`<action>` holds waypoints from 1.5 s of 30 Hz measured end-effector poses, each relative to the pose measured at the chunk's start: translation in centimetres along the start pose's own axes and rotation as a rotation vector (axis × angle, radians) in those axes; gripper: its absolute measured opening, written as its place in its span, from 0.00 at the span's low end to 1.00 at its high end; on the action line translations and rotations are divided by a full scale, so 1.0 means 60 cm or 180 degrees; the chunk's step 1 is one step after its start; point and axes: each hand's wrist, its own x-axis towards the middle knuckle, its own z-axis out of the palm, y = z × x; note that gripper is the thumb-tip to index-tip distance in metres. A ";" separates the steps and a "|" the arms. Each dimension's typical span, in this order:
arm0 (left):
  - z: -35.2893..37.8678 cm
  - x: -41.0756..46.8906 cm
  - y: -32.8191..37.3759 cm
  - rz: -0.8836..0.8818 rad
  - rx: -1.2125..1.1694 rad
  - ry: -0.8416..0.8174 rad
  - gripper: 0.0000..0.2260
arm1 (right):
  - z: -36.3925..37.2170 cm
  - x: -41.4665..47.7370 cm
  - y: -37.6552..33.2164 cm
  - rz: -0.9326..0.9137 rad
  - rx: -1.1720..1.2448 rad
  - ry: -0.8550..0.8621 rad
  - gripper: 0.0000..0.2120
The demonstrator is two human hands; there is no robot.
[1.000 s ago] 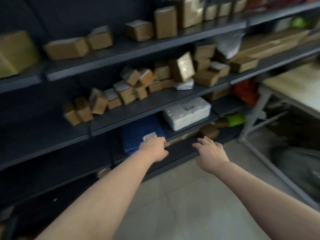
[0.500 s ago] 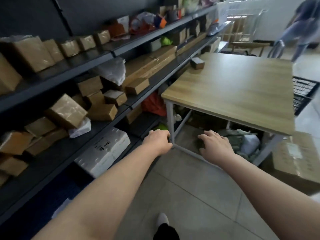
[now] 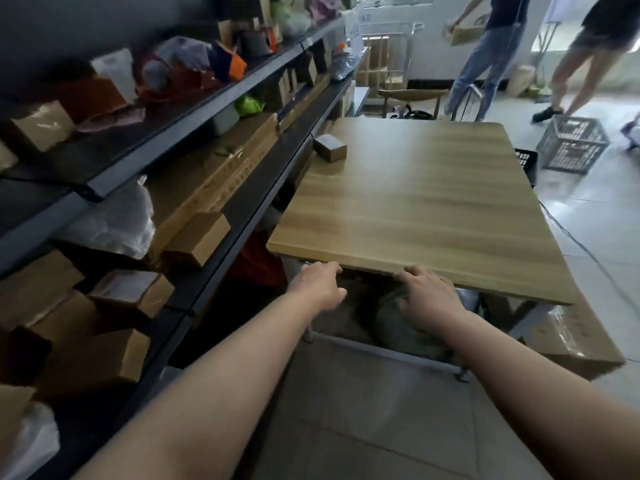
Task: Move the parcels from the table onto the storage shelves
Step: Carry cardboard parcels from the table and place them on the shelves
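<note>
One small brown parcel (image 3: 330,147) lies on the wooden table (image 3: 426,206) at its far left corner, close to the shelves. The dark storage shelves (image 3: 194,123) run along the left and hold several cardboard boxes and bags. My left hand (image 3: 320,285) and my right hand (image 3: 427,297) are stretched out side by side just below the table's near edge. Both hold nothing, with fingers loosely bent. The parcel is far beyond both hands.
A large cardboard box (image 3: 571,341) stands on the floor to the right of the table, with bags underneath it. Two people (image 3: 491,53) walk at the back right beside a grey crate (image 3: 571,143). Tiled floor lies under my arms.
My view has swung right from the lower shelves to the table. My left hand let go of the white parcel at the shelf, and both hands now reach the table's near edge.
</note>
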 end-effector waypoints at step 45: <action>-0.191 1.057 0.006 -0.0456 0.0025 -0.0069 0.31 | 0.021 0.944 0.167 0.0579 0.0295 -0.0728 0.29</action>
